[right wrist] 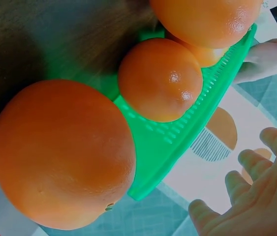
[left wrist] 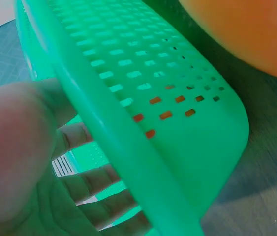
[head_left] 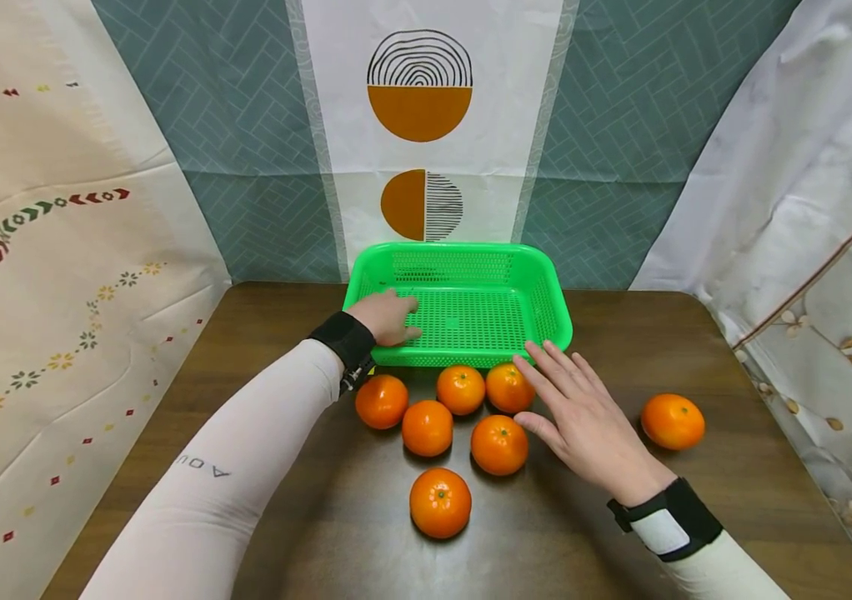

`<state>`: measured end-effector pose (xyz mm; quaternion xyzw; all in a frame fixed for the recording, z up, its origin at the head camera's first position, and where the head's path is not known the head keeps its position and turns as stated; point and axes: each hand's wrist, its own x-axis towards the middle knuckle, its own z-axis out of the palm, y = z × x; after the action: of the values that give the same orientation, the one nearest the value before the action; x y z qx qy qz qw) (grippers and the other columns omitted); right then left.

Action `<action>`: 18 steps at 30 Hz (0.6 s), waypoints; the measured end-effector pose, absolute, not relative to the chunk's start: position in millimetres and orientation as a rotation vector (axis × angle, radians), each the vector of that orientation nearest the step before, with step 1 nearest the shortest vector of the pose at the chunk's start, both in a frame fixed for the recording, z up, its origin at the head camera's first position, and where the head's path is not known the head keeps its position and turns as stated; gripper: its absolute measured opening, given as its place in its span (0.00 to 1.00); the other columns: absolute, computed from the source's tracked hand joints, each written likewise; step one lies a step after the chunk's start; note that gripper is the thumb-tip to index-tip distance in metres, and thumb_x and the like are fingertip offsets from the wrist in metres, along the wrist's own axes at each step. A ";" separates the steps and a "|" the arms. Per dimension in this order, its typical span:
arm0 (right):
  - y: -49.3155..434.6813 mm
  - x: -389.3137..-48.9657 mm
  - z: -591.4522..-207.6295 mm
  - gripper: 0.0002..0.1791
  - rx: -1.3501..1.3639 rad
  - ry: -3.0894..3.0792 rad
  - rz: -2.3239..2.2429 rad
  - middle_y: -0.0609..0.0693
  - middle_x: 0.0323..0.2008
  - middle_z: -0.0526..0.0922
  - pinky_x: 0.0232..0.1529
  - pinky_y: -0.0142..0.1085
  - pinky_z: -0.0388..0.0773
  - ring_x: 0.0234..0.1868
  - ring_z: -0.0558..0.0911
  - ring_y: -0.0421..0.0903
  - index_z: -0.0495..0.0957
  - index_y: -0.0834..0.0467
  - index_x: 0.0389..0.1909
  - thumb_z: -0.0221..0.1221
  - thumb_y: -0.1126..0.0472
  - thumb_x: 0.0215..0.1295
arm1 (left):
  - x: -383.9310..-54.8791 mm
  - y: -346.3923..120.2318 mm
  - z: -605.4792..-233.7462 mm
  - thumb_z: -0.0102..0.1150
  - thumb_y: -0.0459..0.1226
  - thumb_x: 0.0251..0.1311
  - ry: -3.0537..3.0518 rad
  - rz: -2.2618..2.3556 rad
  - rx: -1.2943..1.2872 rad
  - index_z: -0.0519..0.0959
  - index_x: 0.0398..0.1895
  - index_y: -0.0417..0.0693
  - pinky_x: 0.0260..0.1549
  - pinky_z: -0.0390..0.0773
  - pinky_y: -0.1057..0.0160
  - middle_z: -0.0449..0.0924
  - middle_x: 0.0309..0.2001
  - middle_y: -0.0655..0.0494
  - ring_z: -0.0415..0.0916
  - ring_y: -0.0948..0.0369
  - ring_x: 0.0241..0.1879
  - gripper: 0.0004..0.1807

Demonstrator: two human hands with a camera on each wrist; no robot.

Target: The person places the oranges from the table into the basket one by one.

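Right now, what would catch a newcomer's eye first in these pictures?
A bright green perforated plastic basket at the back of the dark wooden table, gripped at its near-left rim by the left hand. Before it lie seven glossy oranges; the open right hand hovers by them.

Basket [head_left: 463, 312]: green plastic, perforated mesh walls and floor, smooth solid rim, slight sheen.
Oranges [head_left: 439, 502]: peel glossy, finely dimpled, small highlights in right wrist view.
Table [head_left: 734, 500]: dark brown wood grain, smooth, low satin sheen.
Backdrop cloth [head_left: 246, 125]: matt printed fabric, creased; teal herringbone pattern, white panel.
Side cloths [head_left: 58, 250]: matt cream fabric, folds visible.
Sleeve [head_left: 231, 467]: pale smooth stretch knit, matt.
Wrist straps [head_left: 347, 342]: black fabric, matt.
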<state>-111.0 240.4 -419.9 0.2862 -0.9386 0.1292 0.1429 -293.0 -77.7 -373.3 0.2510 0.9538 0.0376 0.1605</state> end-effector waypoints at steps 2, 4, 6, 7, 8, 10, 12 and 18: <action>240.8 -111.2 -419.7 0.43 0.823 -2.708 0.371 0.56 0.88 0.57 0.87 0.54 0.40 0.88 0.54 0.59 0.58 0.54 0.89 0.48 0.32 0.86 | -291.0 -78.6 -371.5 0.60 0.50 0.83 2.736 0.108 0.719 0.73 0.80 0.43 0.70 0.75 0.44 0.76 0.72 0.37 0.73 0.41 0.71 0.31; 240.9 -111.2 -419.5 0.44 0.822 -2.709 0.370 0.57 0.88 0.57 0.87 0.54 0.40 0.88 0.54 0.59 0.58 0.54 0.89 0.47 0.32 0.86 | -288.2 -79.7 -369.7 0.60 0.50 0.83 2.755 0.104 0.729 0.72 0.80 0.43 0.70 0.74 0.43 0.75 0.73 0.37 0.73 0.39 0.71 0.32; 240.7 -110.9 -418.8 0.44 0.822 -2.714 0.369 0.57 0.87 0.57 0.87 0.55 0.40 0.88 0.53 0.58 0.58 0.54 0.89 0.48 0.32 0.86 | -285.4 -81.2 -368.7 0.60 0.51 0.83 2.784 0.102 0.742 0.71 0.81 0.44 0.71 0.73 0.42 0.74 0.74 0.35 0.72 0.38 0.72 0.33; 240.7 -110.7 -418.4 0.44 0.820 -2.719 0.369 0.56 0.88 0.57 0.87 0.55 0.40 0.88 0.53 0.58 0.58 0.54 0.89 0.49 0.32 0.86 | -283.3 -82.4 -367.9 0.60 0.52 0.83 2.802 0.104 0.750 0.71 0.81 0.44 0.71 0.73 0.41 0.73 0.74 0.34 0.71 0.37 0.72 0.33; 240.4 -110.5 -417.8 0.43 0.821 -2.720 0.367 0.56 0.88 0.57 0.86 0.56 0.41 0.88 0.53 0.59 0.58 0.54 0.89 0.50 0.33 0.86 | -280.9 -83.7 -367.3 0.59 0.52 0.83 2.823 0.113 0.758 0.71 0.82 0.45 0.71 0.73 0.40 0.72 0.74 0.34 0.71 0.36 0.73 0.33; 240.4 -110.0 -416.8 0.43 0.824 -2.723 0.363 0.56 0.88 0.57 0.86 0.58 0.43 0.88 0.54 0.59 0.58 0.54 0.89 0.52 0.34 0.85 | -275.1 -86.0 -365.6 0.58 0.53 0.84 2.870 0.139 0.774 0.70 0.82 0.45 0.72 0.72 0.40 0.71 0.75 0.33 0.68 0.36 0.75 0.34; 241.2 -109.2 -415.9 0.43 0.822 -2.722 0.360 0.55 0.88 0.57 0.86 0.59 0.45 0.88 0.54 0.60 0.59 0.54 0.89 0.54 0.35 0.85 | -267.8 -87.6 -363.1 0.58 0.54 0.83 2.921 0.165 0.789 0.70 0.82 0.47 0.73 0.71 0.39 0.71 0.75 0.34 0.67 0.37 0.76 0.34; 245.1 -105.9 -415.5 0.42 0.801 -2.720 0.368 0.56 0.87 0.57 0.86 0.58 0.44 0.88 0.54 0.59 0.60 0.54 0.88 0.56 0.37 0.84 | -249.0 -91.5 -360.9 0.58 0.57 0.82 3.039 0.196 0.853 0.71 0.83 0.49 0.75 0.68 0.37 0.71 0.76 0.36 0.66 0.39 0.77 0.36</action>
<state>-105.9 245.1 -415.5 0.2773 -0.9418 0.1274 0.1407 -249.0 -91.5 -360.9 0.2698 0.9609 0.0619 -0.0104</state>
